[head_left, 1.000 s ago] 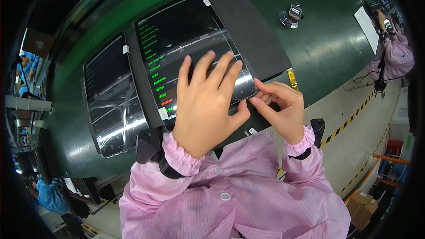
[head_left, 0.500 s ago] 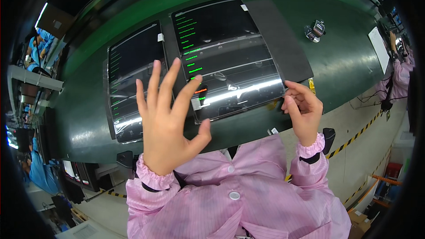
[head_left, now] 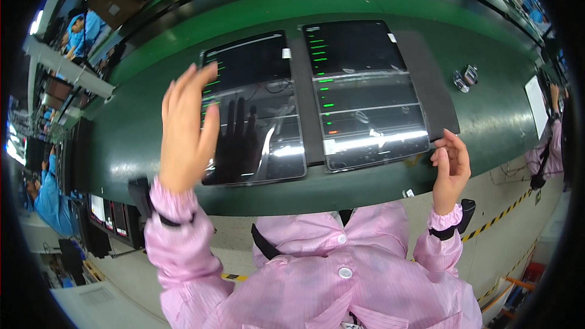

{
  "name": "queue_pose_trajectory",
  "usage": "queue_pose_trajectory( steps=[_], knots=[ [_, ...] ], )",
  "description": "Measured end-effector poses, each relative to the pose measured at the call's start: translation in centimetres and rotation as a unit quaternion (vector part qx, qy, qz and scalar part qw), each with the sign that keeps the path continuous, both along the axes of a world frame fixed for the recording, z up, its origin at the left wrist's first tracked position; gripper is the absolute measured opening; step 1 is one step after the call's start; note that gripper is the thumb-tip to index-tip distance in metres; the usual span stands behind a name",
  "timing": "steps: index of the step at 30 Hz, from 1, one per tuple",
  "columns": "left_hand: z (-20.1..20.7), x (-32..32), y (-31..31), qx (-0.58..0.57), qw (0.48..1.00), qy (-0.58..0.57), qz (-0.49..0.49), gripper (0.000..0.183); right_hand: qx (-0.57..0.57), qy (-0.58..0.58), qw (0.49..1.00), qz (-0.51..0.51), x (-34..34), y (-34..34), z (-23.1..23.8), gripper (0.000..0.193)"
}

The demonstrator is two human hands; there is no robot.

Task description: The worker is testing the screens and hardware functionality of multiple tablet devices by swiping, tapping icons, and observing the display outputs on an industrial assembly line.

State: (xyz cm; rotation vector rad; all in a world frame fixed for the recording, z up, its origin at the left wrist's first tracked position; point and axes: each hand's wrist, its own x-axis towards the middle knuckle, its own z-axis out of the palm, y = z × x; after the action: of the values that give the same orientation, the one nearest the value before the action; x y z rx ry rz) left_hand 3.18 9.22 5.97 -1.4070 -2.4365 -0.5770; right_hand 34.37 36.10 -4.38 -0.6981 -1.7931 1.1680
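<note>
Two black tablets in clear film lie side by side on the bench, with green lines on their dark screens. Over the left edge of the left tablet (head_left: pixel 262 140) hovers my left hand (head_left: pixel 184 125), open, its fingers stretched and slightly blurred; its reflection shows in the glass. The right tablet (head_left: pixel 368 94) has one red line low on its screen. Beside its lower right corner is my right hand (head_left: pixel 452 167), fingers loosely curled, thumb and forefinger apart, nothing visible between them. Whether a fingertip touches the corner, I cannot tell.
A dark grey mat (head_left: pixel 434 79) lies under the tablets on the green bench (head_left: pixel 493 122). To the right stand a small silver tally counter (head_left: pixel 465 78) and a white sheet (head_left: pixel 537 108). A small white piece (head_left: pixel 408 193) sits at the front edge. Other people work left and right.
My left hand has moved left, from between the tablets to the left tablet's outer edge, uncovering the right tablet's lower lines. My right hand stays by the corner. The view has shifted.
</note>
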Motion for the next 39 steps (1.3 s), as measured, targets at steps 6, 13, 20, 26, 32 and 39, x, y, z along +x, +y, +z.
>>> queue_pose_trajectory(
  steps=[6, 13, 20, 26, 32, 39],
  knots=[
    [-2.6, -9.9, 2.8, -0.042, 0.998, -0.028, -0.030, 0.054, 0.020, -0.009, 1.000, -0.014, 0.0, 0.3, -0.5, 0.033],
    [-1.1, -8.0, 2.7, 0.062, 0.992, -0.029, -0.102, 0.047, 0.033, 0.000, 0.999, -0.043, -0.6, -0.2, -0.2, 0.030],
    [-0.9, -7.7, 3.7, -0.034, 0.990, -0.061, -0.121, 0.047, 0.036, -0.010, 0.998, -0.055, -0.3, 0.1, -0.7, 0.029],
    [-1.3, -8.8, 5.7, 0.008, 0.988, -0.001, -0.154, 0.050, 0.038, -0.005, 0.998, -0.056, -0.5, 0.1, -0.7, 0.027],
    [-2.8, -8.4, 5.6, -0.033, 0.989, 0.038, -0.138, 0.054, 0.036, 0.011, 0.998, -0.053, -0.3, 0.1, -0.8, 0.026],
    [1.8, -1.6, 0.9, -0.021, 0.964, -0.105, -0.243, 0.045, 0.029, 0.009, 0.998, -0.063, -0.1, 0.2, -1.0, 0.026]
  ],
)
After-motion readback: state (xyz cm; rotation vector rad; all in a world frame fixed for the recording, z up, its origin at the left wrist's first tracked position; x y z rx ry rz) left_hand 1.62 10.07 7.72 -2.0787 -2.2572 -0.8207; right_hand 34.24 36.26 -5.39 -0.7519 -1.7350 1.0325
